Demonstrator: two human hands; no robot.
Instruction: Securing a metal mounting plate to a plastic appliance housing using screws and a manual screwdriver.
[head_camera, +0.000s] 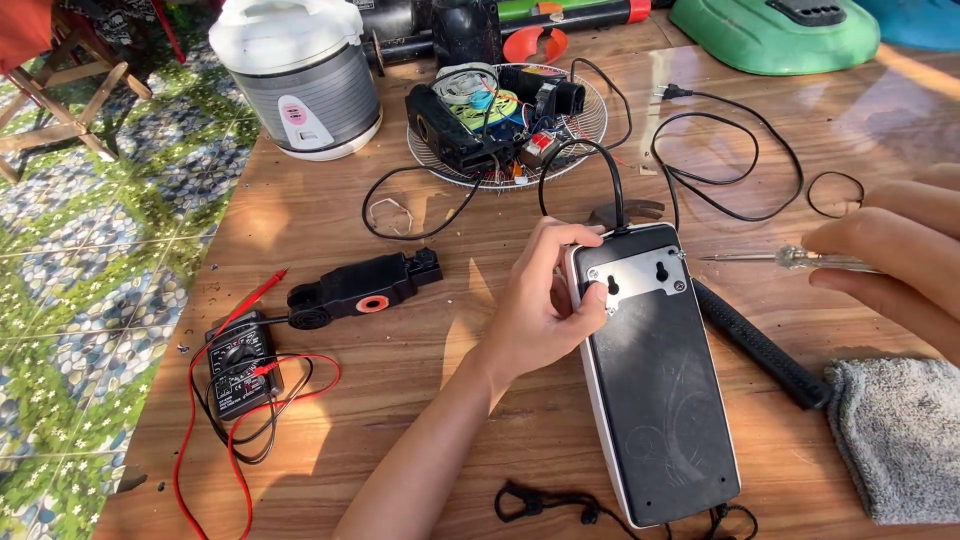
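Note:
A long black device (655, 385) with a white rim and a grey metal bracket at its far end lies flat on the wooden table (400, 370). My left hand (545, 300) grips its far left corner, thumb on the bracket. My right hand (895, 265) holds a screwdriver (775, 258) with a clear handle, its thin shaft pointing left toward the bracket but a little apart from it. A black cord (600, 165) runs from the device's far end.
A multimeter (240, 370) with red and black leads lies front left, a black part with an orange ring (360, 288) beside it. A rice cooker (298, 75) and a wire grille holding parts (500, 115) stand behind. A grey cloth (895, 435) and black handle (760, 345) lie right.

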